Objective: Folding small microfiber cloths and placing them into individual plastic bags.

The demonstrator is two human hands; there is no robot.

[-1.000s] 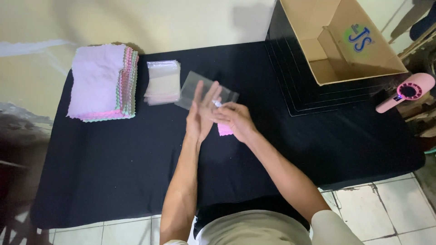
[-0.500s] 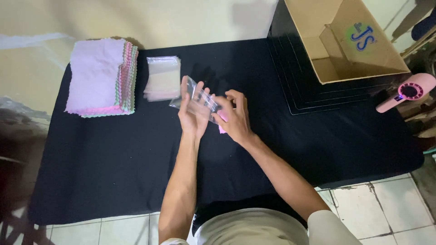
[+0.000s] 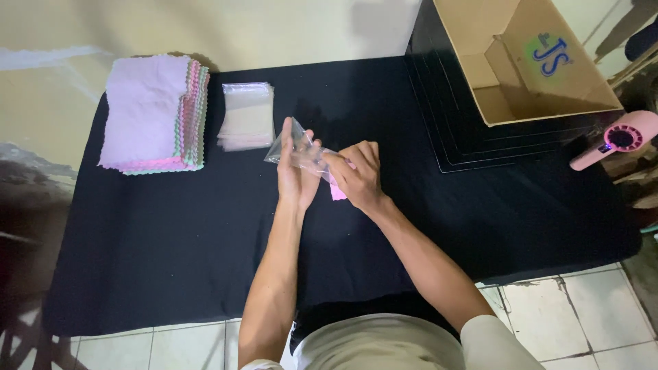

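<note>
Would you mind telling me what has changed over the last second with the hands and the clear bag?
The clear plastic bag, lying flat on the black cloth a second ago, has been lifted clear of it by the left hand. The right hand has worked the folded pink cloth up to its mouth. The stack of cloths, pile of bags, cardboard box and pink fan stayed put.

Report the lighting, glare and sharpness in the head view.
Head view: dim, warm light; the black cloth swallows detail; faint glare on the clear bag held between the left hand and right hand; soft shadows on the wall above the cardboard box; towel stack reasonably sharp.
</note>
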